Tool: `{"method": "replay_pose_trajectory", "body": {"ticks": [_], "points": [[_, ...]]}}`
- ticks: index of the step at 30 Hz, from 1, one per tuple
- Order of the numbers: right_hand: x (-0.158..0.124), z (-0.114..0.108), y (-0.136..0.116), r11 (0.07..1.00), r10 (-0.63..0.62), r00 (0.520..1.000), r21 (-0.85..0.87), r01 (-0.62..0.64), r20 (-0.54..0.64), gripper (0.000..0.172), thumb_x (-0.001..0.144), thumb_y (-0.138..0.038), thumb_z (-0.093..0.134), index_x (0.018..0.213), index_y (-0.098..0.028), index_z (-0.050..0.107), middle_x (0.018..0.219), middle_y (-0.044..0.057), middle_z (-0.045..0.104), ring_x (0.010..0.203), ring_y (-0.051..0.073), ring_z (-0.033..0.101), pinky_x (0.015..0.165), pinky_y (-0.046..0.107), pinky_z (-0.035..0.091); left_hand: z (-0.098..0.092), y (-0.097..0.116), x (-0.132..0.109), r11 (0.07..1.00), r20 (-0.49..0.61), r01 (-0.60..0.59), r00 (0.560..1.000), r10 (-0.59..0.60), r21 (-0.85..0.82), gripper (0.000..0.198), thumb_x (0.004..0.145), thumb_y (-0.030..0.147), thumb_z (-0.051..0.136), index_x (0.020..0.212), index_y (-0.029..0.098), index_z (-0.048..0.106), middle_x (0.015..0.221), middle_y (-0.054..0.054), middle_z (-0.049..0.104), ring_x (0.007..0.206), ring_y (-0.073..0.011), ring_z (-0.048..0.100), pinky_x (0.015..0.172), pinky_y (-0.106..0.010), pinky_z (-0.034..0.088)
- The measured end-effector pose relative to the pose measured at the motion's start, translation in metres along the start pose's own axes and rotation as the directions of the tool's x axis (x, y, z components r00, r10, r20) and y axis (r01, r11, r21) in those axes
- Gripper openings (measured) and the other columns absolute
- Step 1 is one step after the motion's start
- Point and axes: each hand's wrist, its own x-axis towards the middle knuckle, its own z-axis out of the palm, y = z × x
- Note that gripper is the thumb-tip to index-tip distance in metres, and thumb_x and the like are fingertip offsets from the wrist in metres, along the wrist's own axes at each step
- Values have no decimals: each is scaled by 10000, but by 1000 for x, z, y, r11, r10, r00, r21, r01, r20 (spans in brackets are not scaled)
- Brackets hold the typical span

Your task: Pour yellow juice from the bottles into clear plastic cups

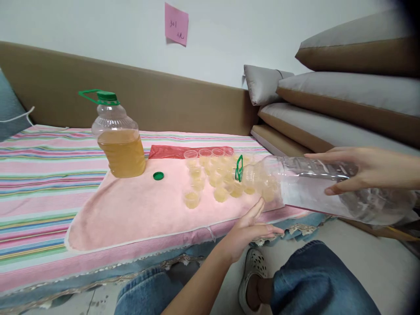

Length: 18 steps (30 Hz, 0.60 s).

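My right hand [351, 168] grips a large clear plastic bottle [311, 186] around its body. The bottle lies tilted nearly level, its uncapped mouth with a green ring handle [239, 168] pointing left over the cups; no liquid shows in its body. Below the bottle's neck, my left hand [251, 229] has its fingers spread and holds nothing. Several small clear plastic cups [192, 200] with pale yellow liquid stand in rows on a pink cloth [141, 210]; the bottle hides some of them. A loose green cap [158, 176] lies left of the cups.
A big capped bottle [123, 153] of amber liquid stands at the left. Behind the cups lies a flat red plastic bag [170, 152]. Stacked grey-and-brown cushions [348, 94] rise at the right. A striped sheet [29, 188] covers the surface, backed by a brown board [164, 98].
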Motion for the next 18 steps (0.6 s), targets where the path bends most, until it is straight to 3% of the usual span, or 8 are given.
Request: {"method": "replay_pose_trajectory", "body": {"ticks": [4, 8, 12, 18], "points": [[3, -5, -11, 1000, -25, 998, -10, 25, 63, 812, 558, -686, 729, 1297, -362, 628, 1317, 37, 653, 1167, 372, 611, 988, 480, 501, 4, 2, -7, 1000, -8, 7, 1000, -7, -11, 924, 805, 347, 705, 1550, 239, 168, 1322, -173, 630, 1177, -299, 630, 1038, -459, 404], [8, -11, -21, 1000, -12, 996, -21, 14, 92, 843, 538, -684, 740, 1299, -336, 633, 1293, 62, 661, 1154, 371, 614, 982, 465, 501, 6, 3, -8, 992, -16, -32, 999, 31, -121, 913, 797, 297, 678, 1546, 327, 159, 1571, -165, 336, 1112, -289, 665, 990, -438, 449], [14, -13, -21, 999, -25, 994, -25, 27, 104, 887, 532, -678, 751, 1340, -340, 603, 1259, 54, 680, 1139, 368, 621, 974, 458, 502, 5, 2, -5, 965, -17, -90, 996, 88, -246, 882, 819, 303, 620, 1544, 371, 122, 1644, -143, 92, 1007, -237, 700, 940, -404, 479], [22, -17, -30, 998, -39, 991, -49, 46, 124, 876, 528, -661, 754, 1322, -315, 625, 1217, 69, 695, 1108, 361, 630, 961, 447, 497, 4, 3, -3, 954, -43, -95, 995, 86, -285, 825, 845, 295, 581, 1537, 388, 144, 1653, -106, -27, 952, -197, 702, 915, -375, 487]]}}
